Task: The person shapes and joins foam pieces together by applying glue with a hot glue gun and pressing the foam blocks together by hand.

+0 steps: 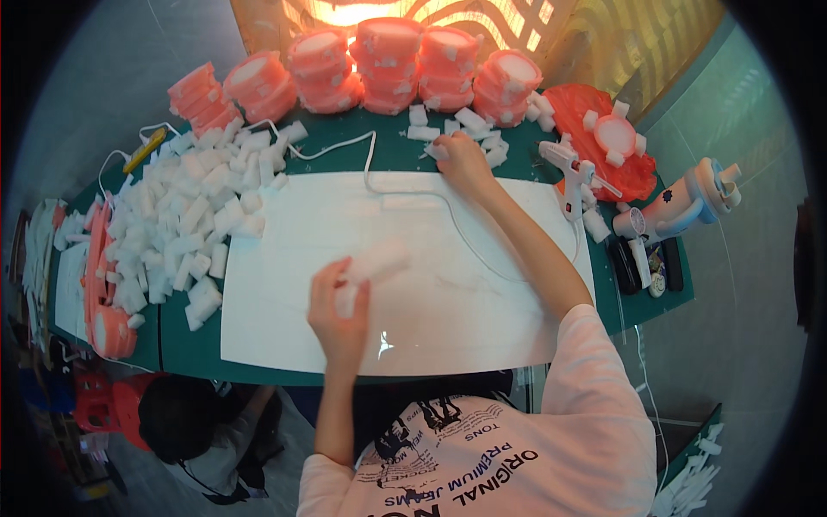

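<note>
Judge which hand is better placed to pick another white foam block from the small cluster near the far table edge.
Right. The right hand already rests on that small cluster of foam blocks, while the left hand holds a white foam piece over the white sheet.

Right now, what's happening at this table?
A person in a pink shirt works at a green table over a white sheet. The left hand holds white foam pieces above the sheet, blurred. The right hand reaches to the far edge and touches loose foam blocks. A big heap of foam blocks lies at left, stacks of pink round pieces line the back, and a glue gun rests at right.
</note>
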Demonstrator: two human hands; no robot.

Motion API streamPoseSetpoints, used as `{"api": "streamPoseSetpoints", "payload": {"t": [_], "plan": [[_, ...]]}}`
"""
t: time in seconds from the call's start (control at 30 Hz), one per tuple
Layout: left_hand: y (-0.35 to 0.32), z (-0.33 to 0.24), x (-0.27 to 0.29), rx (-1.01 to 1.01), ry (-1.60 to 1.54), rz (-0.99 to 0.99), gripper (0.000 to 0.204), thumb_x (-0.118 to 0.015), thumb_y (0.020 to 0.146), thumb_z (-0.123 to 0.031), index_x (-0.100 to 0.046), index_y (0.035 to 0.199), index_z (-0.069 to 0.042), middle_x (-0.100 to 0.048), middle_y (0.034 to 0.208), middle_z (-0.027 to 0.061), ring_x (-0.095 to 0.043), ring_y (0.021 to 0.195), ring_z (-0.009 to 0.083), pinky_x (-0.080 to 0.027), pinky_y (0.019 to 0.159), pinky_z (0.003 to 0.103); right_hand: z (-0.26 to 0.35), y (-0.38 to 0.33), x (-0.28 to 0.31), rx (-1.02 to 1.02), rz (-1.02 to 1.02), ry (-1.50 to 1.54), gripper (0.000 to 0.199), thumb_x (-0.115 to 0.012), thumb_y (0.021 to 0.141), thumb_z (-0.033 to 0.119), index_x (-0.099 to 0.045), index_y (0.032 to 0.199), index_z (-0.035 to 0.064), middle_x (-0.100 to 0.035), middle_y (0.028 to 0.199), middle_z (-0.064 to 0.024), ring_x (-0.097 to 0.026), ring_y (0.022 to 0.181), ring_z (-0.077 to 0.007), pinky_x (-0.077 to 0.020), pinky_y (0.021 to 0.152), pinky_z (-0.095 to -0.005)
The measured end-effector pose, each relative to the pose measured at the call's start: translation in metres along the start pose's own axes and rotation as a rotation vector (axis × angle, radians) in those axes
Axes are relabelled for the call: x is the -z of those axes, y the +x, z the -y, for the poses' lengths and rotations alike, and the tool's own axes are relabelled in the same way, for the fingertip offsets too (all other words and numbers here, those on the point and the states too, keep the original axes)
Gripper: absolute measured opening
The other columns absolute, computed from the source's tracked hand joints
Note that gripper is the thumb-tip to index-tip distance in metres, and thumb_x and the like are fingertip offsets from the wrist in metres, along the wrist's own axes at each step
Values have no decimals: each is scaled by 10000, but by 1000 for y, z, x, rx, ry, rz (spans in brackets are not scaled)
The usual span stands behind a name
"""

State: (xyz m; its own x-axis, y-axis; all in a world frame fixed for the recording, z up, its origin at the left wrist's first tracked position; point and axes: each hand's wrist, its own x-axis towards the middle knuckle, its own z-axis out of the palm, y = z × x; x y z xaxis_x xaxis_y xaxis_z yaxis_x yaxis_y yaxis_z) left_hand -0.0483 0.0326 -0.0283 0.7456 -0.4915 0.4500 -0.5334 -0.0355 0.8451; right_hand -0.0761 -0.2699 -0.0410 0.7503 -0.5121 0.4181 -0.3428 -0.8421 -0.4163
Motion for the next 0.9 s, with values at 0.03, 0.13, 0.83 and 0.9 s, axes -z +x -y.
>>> {"api": "streamPoseSetpoints", "payload": {"t": [0.03,0.13,0.83,0.9], "plan": [[9,0,11,-54,74,-6,316,-632,753,-3,-570,1063,-8,-574,1020,131,-564,904,256,-479,744,329,-1,4,-3,56,-33,24,258,-648,672,43,-603,923,5,-557,857,-187,-560,864,-364,-458,741,-428],[36,11,24,-150,194,25,312,-632,749,-9,-571,1055,-18,-562,1005,141,-565,881,280,-471,737,338,11,5,19,108,-98,178,294,-671,681,59,-615,966,12,-599,909,-172,-586,864,-310,-473,741,-366],[83,32,-10,-402,32,836,370,-726,695,-166,-594,1019,-42,-579,984,101,-538,953,276,-444,820,344,45,-47,37,195,-39,540,203,-638,751,53,-642,954,54,-627,998,-99,-576,878,-239,-467,699,-308],[84,35,-7,-483,133,925,320,-720,696,-150,-616,975,-33,-585,938,104,-548,906,275,-459,787,351,24,-16,41,90,-63,307,191,-650,728,99,-639,908,37,-602,996,-152,-545,956,-299,-449,794,-385]]}}
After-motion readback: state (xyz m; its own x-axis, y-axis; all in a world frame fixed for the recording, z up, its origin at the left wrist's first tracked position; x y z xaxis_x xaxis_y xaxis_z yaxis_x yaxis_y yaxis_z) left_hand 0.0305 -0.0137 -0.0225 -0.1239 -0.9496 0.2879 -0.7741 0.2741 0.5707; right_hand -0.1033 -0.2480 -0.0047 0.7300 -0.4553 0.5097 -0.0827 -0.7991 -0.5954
